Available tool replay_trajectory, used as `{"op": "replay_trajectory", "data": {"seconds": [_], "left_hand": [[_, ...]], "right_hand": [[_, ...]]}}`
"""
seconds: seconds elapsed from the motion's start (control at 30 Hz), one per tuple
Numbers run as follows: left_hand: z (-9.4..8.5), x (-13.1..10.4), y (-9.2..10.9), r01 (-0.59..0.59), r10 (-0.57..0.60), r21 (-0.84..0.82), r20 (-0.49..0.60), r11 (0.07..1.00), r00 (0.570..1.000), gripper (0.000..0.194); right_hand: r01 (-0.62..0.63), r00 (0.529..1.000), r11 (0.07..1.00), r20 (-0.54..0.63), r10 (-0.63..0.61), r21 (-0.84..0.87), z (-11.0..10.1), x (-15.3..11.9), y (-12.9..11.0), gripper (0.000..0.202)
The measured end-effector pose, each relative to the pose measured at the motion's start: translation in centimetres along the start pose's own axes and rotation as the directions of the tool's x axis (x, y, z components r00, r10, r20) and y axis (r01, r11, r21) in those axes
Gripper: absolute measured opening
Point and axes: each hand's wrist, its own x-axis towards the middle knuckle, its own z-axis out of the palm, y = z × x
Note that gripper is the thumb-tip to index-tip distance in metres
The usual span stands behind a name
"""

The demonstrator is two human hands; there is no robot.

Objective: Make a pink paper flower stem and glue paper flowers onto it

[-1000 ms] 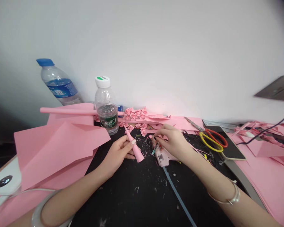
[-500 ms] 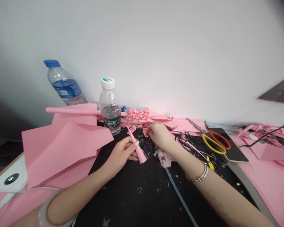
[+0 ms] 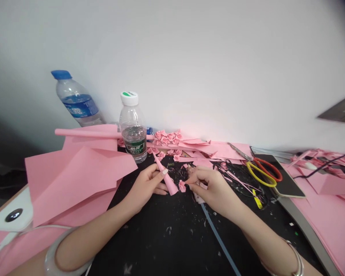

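A pink paper cone [image 3: 169,183] is gripped in my left hand [image 3: 146,186], its narrow tip pointing up and away from me. My right hand [image 3: 208,188] pinches a small pink paper flower [image 3: 182,186] between thumb and fingertips, just right of the cone's wide end. Flower and cone are close together, with a small gap between them. Partly hidden beneath my right hand lies a whitish device [image 3: 199,199] with a blue-grey cord [image 3: 221,241] running toward me. More folded paper flowers [image 3: 167,137] are bunched at the back by the wall.
A water bottle with a white cap [image 3: 133,134] stands behind my left hand; a blue-capped bottle [image 3: 77,103] leans on the wall. Pink paper sheets [image 3: 77,180] lie left. Scissors with yellow and red handles [image 3: 261,174] rest at right, near paper strips. Scraps litter the black surface [image 3: 161,245].
My right hand has come back toward me from the flowers at the rear, now holding one small paper flower beside the cone. My left hand and the cone have barely moved.
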Motion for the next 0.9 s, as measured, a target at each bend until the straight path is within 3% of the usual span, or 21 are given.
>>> {"op": "replay_trajectory", "data": {"seconds": [0.23,0.4,0.9], "left_hand": [[0.0,0.1,-0.1,0.000,0.000,-0.008,-0.023,1.000,1.000,0.027],[0.1,-0.1,0.0,-0.001,0.002,-0.020,0.023,1.000,1.000,0.028],[0.1,-0.2,-0.3,-0.024,0.022,0.017,0.080,1.000,0.997,0.025]], "right_hand": [[-0.068,0.998,0.987,0.005,0.068,0.145,0.5,-0.5,1.1,0.013],[-0.107,0.994,0.981,0.035,0.102,0.161,0.4,-0.7,0.7,0.011],[0.114,0.993,0.992,-0.014,-0.115,-0.046,0.9,-1.2,0.1,0.017]]}}
